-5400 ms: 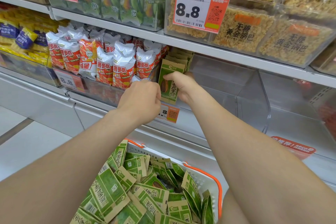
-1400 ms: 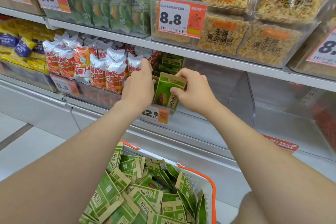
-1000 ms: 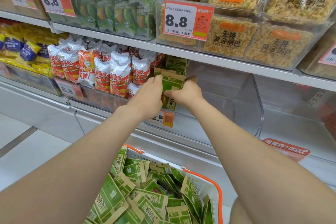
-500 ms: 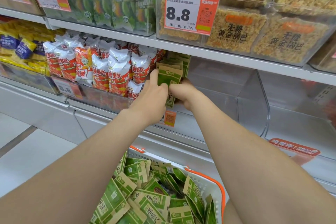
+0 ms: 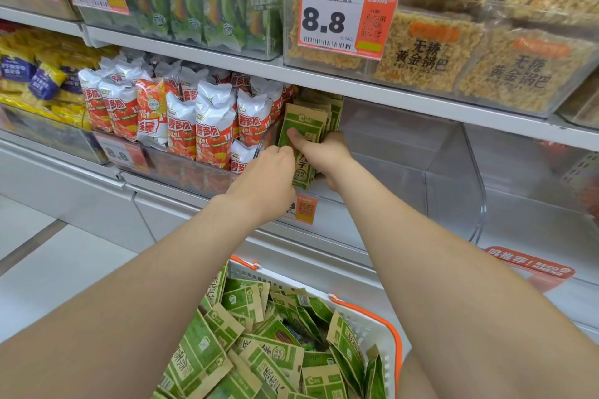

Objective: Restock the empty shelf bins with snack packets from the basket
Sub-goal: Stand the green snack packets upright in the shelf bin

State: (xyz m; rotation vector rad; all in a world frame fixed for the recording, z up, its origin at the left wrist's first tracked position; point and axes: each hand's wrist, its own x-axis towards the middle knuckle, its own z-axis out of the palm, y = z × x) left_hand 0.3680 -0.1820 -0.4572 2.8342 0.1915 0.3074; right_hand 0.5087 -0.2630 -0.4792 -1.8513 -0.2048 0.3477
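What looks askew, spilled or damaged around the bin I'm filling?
Nothing spilled or torn. The front green packet leans slightly, gripped by the right hand, left hand at its edge. Loose packets in the basket lie jumbled, which seems normal.

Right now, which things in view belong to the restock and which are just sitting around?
Job: front green packet, pinched by the right hand; left hand at its left edge; green packets stacked behind it; clear bin; basket of loose green packets.
Lying about: red-and-white snack bags; rice-crust packs above; 8.8 price tag; yellow bags far left.
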